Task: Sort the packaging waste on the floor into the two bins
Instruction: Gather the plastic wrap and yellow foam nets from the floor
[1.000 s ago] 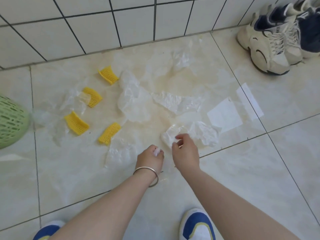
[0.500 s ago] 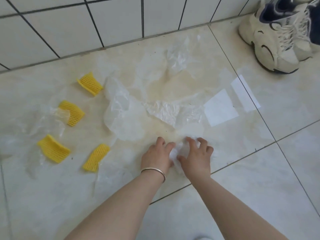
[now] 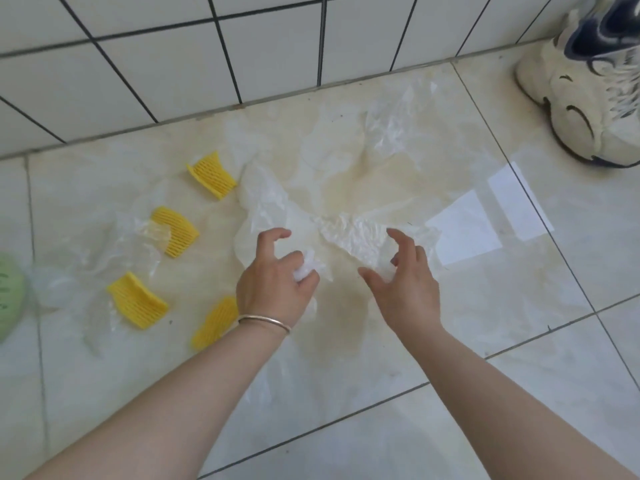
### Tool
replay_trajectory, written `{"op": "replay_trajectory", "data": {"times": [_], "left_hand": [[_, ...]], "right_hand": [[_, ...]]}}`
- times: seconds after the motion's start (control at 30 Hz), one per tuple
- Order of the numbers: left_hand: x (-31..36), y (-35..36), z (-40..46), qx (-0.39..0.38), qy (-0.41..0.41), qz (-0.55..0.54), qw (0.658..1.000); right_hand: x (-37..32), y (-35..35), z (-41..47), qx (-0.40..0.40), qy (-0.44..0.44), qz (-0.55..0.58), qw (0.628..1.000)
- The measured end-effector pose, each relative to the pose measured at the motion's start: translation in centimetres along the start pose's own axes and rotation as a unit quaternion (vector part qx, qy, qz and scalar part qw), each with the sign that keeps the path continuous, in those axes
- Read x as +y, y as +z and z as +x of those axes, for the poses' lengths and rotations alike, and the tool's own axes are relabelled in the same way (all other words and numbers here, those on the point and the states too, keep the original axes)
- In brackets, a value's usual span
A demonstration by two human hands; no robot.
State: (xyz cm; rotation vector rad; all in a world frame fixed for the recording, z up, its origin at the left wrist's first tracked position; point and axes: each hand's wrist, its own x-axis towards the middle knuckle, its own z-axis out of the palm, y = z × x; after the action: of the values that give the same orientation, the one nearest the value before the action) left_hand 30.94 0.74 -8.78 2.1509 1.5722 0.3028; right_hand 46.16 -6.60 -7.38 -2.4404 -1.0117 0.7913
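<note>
Down on the glossy beige floor tiles (image 3: 519,358), her left hand (image 3: 273,282) clutches a crumpled clear plastic wad (image 3: 306,268) while the right hand (image 3: 403,289), fingers spread, seemingly empty, should pinch the crinkled clear film sheet (image 3: 353,233) centrally.

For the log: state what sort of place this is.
Probably a tiled corner of a home, perhaps an entryway or bathroom: glossy marble-look floor tiles, a white tiled wall, and worn sneakers parked against it.
</note>
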Motion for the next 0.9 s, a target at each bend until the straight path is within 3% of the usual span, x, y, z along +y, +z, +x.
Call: {"op": "replay_trajectory", "data": {"times": [0.1,0.3,0.53,0.6,0.7,0.83,0.9], "left_hand": [[-0.9,-1.5,3.3,-0.006,-0.023,0.041,0.999],[-3.2,0.2,7.0,-0.166,-0.044,0.141,0.975],[-3.6,1.8,5.9,-0.152,0.036,0.128,0.979],[-2.7,1.4,5.6,-0.147,0.013,0.077,0.986],[-1.0,0.3,5.3,-0.118,-0.085,-0.086,0.986],[1.2,-2.1,4.2,-0.111,-0.160,-0.238,0.952],[2.1,-3.4,3.4,-0.115,-0.190,-0.317,0.922]], "right_hand": [[-0.8,0.3,2.1,0.014,0.004,-0.062,0.998],[-0.5,3.0,3.7,-0.035,0.066,-0.145,0.987],[0.5,5.9,1.2,-0.024,0.022,-0.111,0.993],[-0.2,5.7,1.4,-0.012,0.048,-0.055,0.997],[-2.2,4.6,1.8,0.025,0.147,0.119,0.982],[-5.7,3.5,1.6,0.009,0.241,0.365,0.899],[-7.6,2.9,1.0,-0.034,0.239,0.433,0.869]]}}
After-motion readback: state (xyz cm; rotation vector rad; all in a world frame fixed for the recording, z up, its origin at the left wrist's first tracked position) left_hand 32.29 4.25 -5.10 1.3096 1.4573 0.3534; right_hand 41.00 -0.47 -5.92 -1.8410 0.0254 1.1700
